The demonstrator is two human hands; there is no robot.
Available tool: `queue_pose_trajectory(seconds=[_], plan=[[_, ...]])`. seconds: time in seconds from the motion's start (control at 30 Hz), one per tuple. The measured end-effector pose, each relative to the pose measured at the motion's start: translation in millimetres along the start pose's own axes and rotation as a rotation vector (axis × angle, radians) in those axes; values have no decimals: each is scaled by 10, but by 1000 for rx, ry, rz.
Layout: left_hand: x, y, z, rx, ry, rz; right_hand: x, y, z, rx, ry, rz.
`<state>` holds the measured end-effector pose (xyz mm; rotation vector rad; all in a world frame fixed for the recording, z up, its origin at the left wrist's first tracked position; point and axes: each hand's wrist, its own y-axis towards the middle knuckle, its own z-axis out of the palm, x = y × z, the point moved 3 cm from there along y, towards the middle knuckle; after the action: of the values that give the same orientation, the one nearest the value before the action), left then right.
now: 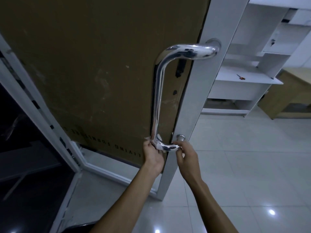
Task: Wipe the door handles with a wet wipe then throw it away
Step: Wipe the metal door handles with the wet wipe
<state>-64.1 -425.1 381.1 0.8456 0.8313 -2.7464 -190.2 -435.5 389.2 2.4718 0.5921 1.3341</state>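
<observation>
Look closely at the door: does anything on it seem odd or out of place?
Yes. Brown cardboard covers the door's panel, its printed lettering upside down, and its surface is scuffed. The handle itself looks sound.

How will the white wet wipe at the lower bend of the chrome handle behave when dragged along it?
The white wet wipe looks limp: it crumples around the chrome door handle under the left hand, so it probably conforms. The polished surface suggests it slides easily, perhaps bunching.

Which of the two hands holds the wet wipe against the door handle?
The left hand: it presses the white wet wipe onto the lower bend of the chrome door handle. The right hand grips the handle's bottom end bare.
</observation>
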Motion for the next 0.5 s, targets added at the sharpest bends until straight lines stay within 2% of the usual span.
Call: queue_pose_trajectory(seconds=[0.07,0.17,0.27,0.37,0.5], plan=[[66,-74,17,-15,74,74,-9,-9,14,4,11,12],[207,-146,-8,-62,353,216,-69,-42,18,4,27,44],[302,-164,-15,-10,538,436,-126,-69,-19,-18,46,74],[441,-119,-97,7,902,611,-173,-91,-76,-36,73,104],[598,2,-308,-53,1388,778,-228,-114,-152,-41,104,152]])
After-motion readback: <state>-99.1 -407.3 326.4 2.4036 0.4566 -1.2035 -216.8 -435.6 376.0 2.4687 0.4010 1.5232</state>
